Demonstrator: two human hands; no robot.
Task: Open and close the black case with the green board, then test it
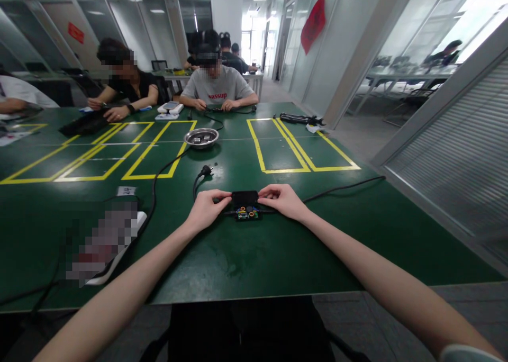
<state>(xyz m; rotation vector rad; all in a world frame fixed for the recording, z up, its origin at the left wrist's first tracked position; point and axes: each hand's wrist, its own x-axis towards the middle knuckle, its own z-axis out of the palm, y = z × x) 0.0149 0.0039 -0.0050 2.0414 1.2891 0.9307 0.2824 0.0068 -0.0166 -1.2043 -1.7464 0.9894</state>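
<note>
Between both hands is a black plastic adapter cover (244, 197), its far edge raised behind an exposed circuit board (247, 213) with copper coils and small parts. The thumb and fingers of my left hand (207, 208) pinch the cover's left end. On its right end, my right hand (284, 201) does the same, with fingers curled. Black cable leaves the board on both sides. A power plug (205, 171) lies beyond my left hand, and a black cord (345, 188) runs off to the right. Whether cover and board touch, I cannot tell.
A metal bowl (201, 138) holding small metal parts stands ahead on the green table (238, 267). Yellow tape (283, 170) marks rectangles. At left lies a blurred-out device (107, 245) with a white edge. Black rods (297, 119) lie far right. Two people work across the table.
</note>
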